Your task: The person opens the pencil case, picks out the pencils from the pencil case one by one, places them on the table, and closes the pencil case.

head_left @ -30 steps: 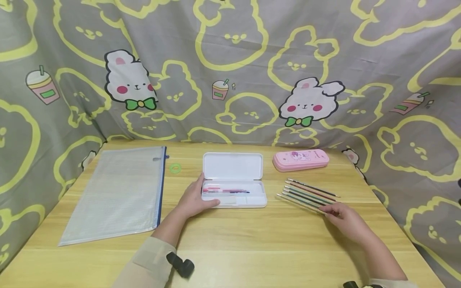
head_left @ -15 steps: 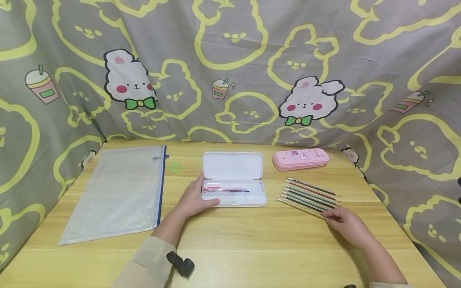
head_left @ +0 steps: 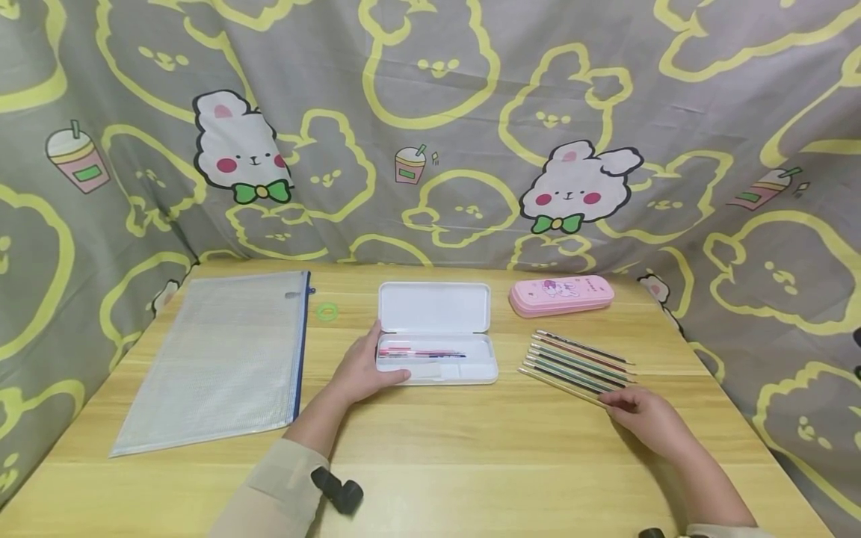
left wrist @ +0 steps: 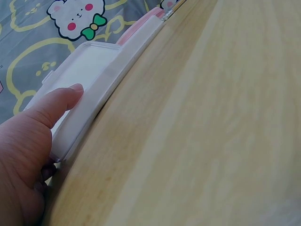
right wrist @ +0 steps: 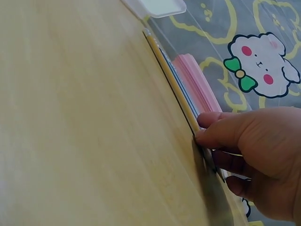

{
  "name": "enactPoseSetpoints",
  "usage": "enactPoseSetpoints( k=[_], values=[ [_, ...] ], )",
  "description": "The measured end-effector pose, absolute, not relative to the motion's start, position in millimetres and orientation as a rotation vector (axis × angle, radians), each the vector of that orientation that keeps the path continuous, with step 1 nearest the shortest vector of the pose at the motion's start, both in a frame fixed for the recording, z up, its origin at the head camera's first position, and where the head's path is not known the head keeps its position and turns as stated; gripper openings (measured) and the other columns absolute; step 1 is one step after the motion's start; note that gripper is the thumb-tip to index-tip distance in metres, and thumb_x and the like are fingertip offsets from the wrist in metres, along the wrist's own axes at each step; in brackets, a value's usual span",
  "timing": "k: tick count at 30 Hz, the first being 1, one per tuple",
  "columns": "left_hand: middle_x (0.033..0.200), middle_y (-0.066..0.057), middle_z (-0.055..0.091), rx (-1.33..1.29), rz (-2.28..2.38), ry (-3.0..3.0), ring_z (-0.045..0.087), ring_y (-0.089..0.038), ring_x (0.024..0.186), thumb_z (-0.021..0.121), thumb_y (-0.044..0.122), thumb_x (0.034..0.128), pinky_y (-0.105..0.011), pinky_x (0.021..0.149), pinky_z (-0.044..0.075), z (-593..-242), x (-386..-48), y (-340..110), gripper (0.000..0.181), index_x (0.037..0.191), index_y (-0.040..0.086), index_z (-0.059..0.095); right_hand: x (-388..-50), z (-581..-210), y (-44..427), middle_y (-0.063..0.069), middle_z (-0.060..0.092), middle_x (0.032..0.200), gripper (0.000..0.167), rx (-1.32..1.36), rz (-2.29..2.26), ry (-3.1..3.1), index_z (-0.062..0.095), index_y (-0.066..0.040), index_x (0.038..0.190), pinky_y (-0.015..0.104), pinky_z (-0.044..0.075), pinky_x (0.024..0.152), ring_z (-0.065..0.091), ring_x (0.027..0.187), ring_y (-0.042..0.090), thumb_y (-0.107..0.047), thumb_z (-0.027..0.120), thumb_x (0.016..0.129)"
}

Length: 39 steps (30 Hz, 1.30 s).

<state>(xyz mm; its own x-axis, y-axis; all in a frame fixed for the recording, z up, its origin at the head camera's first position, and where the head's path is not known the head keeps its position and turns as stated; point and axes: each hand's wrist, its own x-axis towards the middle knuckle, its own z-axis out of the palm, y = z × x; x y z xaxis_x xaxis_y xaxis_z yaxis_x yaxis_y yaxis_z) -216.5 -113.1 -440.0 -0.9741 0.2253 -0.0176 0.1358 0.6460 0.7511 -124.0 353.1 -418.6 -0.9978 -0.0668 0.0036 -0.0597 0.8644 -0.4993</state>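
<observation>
An open white pencil case [head_left: 474,371] lies mid-table with its lid tipped back, a few red and blue pens [head_left: 424,353] inside. My left hand [head_left: 359,370] grips the case at its left end. In the left wrist view the thumb lies over the front edge [left wrist: 101,96]. To the right, several pencils [head_left: 581,351] are fanned side by side on the table. My right hand [head_left: 649,422] pinches the nearest, yellowish pencil [head_left: 558,386] by its right end between thumb and forefinger. Seen from the right wrist, that pencil [right wrist: 169,75] lies low along the tabletop; its tip is hidden by the fingers.
A closed pink pencil case [head_left: 561,295] sits behind the pencils. A mesh zip pouch [head_left: 218,359] with a blue edge lies flat at the left, and a small green ring [head_left: 327,311] is beside it. A patterned curtain [head_left: 464,97] hangs along the table's back edge.
My right hand has drawn the nearest pencil slightly toward me, widening the gap to the others, and has barely moved since. The left hand keeps its place on the white case.
</observation>
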Motion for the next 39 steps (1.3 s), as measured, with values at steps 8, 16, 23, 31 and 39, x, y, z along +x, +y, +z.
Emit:
enactPoseSetpoints(
  k=[8, 16, 23, 31, 39],
  values=[
    [0.156, -0.027, 0.029, 0.304, 1.245, 2.745, 0.034, -0.042, 0.142, 0.081, 0.047, 0.0736, -0.055, 0.116, 0.030, -438.5, -216.0, -113.3, 0.119, 0.157, 0.003, 0.009, -136.1, -408.9, 338.7, 0.012, 0.068, 0.115, 0.025, -0.075, -0.917, 3.000, 0.072, -0.009, 0.114, 0.020, 0.049, 0.077, 0.055, 0.093, -0.003, -0.022, 0.066, 0.093],
    [0.157, -0.025, 0.029, 0.295, 1.266, 2.732, 0.034, -0.041, 0.142, 0.081, 0.047, 0.0738, -0.055, 0.116, 0.030, -439.5, -215.5, -113.2, 0.119, 0.158, 0.004, 0.008, -176.7, -402.6, 304.2, 0.017, 0.069, 0.118, 0.026, -0.193, -1.030, 3.015, 0.071, -0.004, 0.115, 0.027, 0.049, 0.081, 0.060, 0.098, 0.018, -0.018, 0.066, 0.094],
    [0.156, -0.027, 0.029, 0.297, 1.268, 2.743, 0.033, -0.043, 0.142, 0.081, 0.046, 0.0733, -0.056, 0.116, 0.029, -438.4, -215.5, -112.7, 0.119, 0.157, 0.002, 0.010, -215.0, -396.1, 265.1, 0.015, 0.072, 0.109, 0.030, -0.229, -1.115, 2.960, 0.068, -0.002, 0.119, 0.032, 0.050, 0.080, 0.063, 0.096, 0.024, -0.019, 0.065, 0.094],
    [0.157, -0.026, 0.028, 0.293, 1.254, 2.747, 0.032, -0.042, 0.143, 0.081, 0.046, 0.0736, -0.056, 0.116, 0.029, -439.2, -215.0, -112.7, 0.118, 0.157, 0.004, 0.009, -257.4, -388.4, 225.1, 0.018, 0.068, 0.116, 0.035, -0.203, -1.237, 2.907, 0.065, -0.001, 0.123, 0.033, 0.050, 0.082, 0.061, 0.102, 0.028, -0.023, 0.063, 0.095],
    [0.157, -0.026, 0.028, 0.304, 1.243, 2.758, 0.031, -0.043, 0.143, 0.081, 0.047, 0.0726, -0.056, 0.116, 0.029, -439.8, -215.0, -113.1, 0.119, 0.157, 0.004, 0.010, -286.7, -381.9, 202.6, 0.017, 0.063, 0.117, 0.042, -0.115, -1.328, 2.859, 0.058, -0.006, 0.133, 0.041, 0.049, 0.092, 0.056, 0.110, 0.030, -0.027, 0.061, 0.096]
  ],
)
